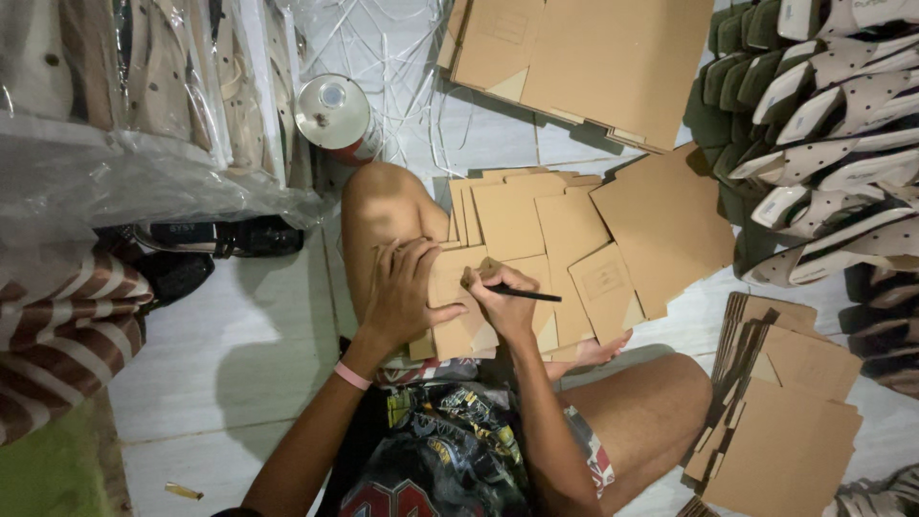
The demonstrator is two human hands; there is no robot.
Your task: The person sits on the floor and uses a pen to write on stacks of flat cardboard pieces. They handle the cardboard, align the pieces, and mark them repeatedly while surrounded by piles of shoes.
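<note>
I sit on the floor with a flat brown cardboard box blank (458, 304) resting across my bent leg. My left hand (400, 290) presses down on its left part, fingers spread over the card. My right hand (503, 299) grips a black pen (525, 293) whose tip points right, with the hand resting on the card's middle. More flat box blanks (565, 230) lie fanned out just beyond my hands.
A large stack of flattened cardboard (593, 62) lies at the top, another stack (780, 421) at lower right. Rows of sandals (823, 134) fill the right edge. A metal tin (333, 113), plastic-wrapped goods (144, 96) and striped cloth (57, 335) sit at left.
</note>
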